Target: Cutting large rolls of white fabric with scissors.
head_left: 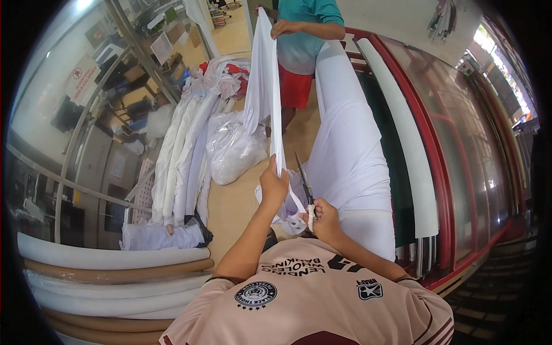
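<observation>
My left hand (274,181) grips a long folded length of white fabric (277,115), pulled taut between me and a co-worker, whose hands (284,27) hold its far end. Just right of that, my right hand (322,217) is closed on the white-wrapped handle of black scissors (305,177), whose blades point away from me, beside the fabric. Below my left hand, loose white fabric (288,213) hangs in a bunch. To the right, a large white cloth (353,155) is draped from near the co-worker down toward me.
Fabric rolls (178,167) and a plastic-wrapped bundle (233,146) lie on the left side of the tan floor (224,213). Stacked rolls (115,257) are at lower left. A red-framed rack (445,167) with a long white roll (414,155) runs along the right. Glass panels (75,132) stand left.
</observation>
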Demonstrator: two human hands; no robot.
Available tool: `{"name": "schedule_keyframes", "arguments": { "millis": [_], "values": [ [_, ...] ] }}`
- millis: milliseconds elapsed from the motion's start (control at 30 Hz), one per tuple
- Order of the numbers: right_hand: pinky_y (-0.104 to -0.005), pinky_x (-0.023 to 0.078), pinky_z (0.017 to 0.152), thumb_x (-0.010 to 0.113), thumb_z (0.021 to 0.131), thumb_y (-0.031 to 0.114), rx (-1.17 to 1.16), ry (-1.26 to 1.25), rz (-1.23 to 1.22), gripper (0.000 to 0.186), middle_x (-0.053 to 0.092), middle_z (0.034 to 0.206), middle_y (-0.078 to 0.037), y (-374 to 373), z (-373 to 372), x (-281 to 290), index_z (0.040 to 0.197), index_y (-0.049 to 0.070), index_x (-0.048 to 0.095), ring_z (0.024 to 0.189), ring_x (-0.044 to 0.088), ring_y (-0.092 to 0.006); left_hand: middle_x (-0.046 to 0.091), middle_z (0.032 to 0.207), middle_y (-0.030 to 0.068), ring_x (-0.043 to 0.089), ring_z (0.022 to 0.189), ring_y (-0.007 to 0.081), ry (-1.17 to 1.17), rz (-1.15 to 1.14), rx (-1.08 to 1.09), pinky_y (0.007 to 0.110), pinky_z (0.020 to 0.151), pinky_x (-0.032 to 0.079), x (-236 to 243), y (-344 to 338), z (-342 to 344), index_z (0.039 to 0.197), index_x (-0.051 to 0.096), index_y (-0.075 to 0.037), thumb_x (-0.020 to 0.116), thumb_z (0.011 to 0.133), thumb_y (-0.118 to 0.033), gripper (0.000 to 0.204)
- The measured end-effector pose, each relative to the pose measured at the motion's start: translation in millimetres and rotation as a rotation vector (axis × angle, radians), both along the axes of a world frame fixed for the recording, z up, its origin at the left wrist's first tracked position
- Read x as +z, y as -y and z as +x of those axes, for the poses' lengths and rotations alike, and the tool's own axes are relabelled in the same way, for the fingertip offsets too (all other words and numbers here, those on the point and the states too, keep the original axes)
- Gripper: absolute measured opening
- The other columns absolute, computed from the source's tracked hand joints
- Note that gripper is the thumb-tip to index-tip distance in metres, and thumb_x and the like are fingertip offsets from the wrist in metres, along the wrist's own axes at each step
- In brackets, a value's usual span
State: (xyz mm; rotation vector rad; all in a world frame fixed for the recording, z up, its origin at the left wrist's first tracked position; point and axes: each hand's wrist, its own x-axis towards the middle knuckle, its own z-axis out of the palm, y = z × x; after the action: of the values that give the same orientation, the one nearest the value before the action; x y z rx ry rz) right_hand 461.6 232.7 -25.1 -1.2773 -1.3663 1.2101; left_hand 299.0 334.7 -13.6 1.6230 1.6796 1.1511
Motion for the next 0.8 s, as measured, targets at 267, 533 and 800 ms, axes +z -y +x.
{"name": "schedule_keyframes", "arguments": {
  "millis": [267,533,800],
  "values": [
    [-0.0298,0.052,0.049,0.064,0.09,0.029,0.268,-0.393,-0.493,0.027,0.061,0.069,-0.006,-5,28,44,0.086,0.004,0.057,0.056,0.063,-0.0183,0.065,0.094,0.0265,0.067,0.079,0.0362,0.03,-0.008,0.146,0.04,0.071,0.051,-6,8,-6,0.132,0.049,-0.005,0.055,0.083,-0.002,0.049],
    [-0.0327,0.052,0.052,0.059,0.088,0.052,0.283,-0.652,-0.801,0.046,0.059,0.067,-0.005,-16,14,43,0.086,0.006,0.057,0.055,0.061,-0.0205,0.062,0.075,0.0244,0.062,0.069,0.0394,0.069,0.046,0.084,0.044,0.062,0.047,-18,2,-13,0.128,0.049,-0.003,0.054,0.085,-0.005,0.043],
    [-0.0308,0.052,0.05,0.058,0.088,0.055,0.299,-0.761,-0.825,0.049,0.059,0.066,-0.006,-30,0,36,0.086,0.005,0.056,0.054,0.061,-0.0197,0.062,0.077,0.023,0.063,0.071,0.0376,0.11,0.058,0.055,0.044,0.064,0.047,-20,1,-13,0.123,0.053,-0.005,0.052,0.086,-0.005,0.037]
  ]
}}
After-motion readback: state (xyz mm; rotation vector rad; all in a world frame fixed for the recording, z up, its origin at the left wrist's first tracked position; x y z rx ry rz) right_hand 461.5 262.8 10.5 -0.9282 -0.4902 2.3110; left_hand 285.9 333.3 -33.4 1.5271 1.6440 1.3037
